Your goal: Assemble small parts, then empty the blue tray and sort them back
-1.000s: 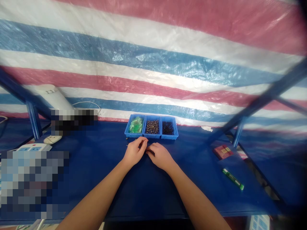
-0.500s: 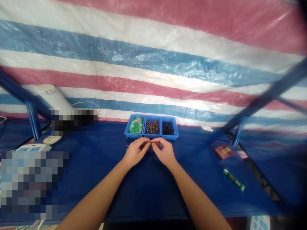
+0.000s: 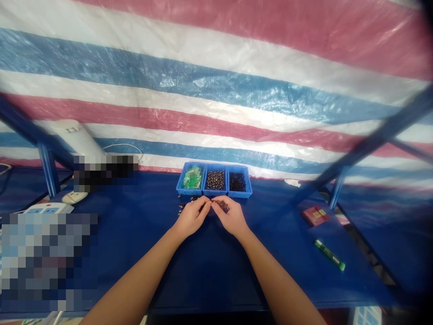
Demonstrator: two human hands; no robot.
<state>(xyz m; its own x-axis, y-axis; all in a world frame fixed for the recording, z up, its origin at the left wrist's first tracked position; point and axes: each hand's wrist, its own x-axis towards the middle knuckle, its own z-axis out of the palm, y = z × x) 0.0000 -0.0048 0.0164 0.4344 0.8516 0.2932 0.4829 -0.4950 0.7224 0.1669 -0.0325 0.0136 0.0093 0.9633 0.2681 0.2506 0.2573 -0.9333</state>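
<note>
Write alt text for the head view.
Left hand and right hand meet over a blue table, before three blue bins holding green plastic pieces, brassy metal parts and black parts; anything pinched is too small to tell.

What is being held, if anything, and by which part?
Cannot be told: the left hand and right hand meet at the fingertips, which would hide anything small pinched between them.

Left hand [image 3: 191,218] and right hand [image 3: 232,217] meet at the fingers [image 3: 203,211]
Just beyond, three blue bins [image 3: 215,193] of small parts [image 3: 215,180] line the tabletop [image 3: 128,239].
</note>
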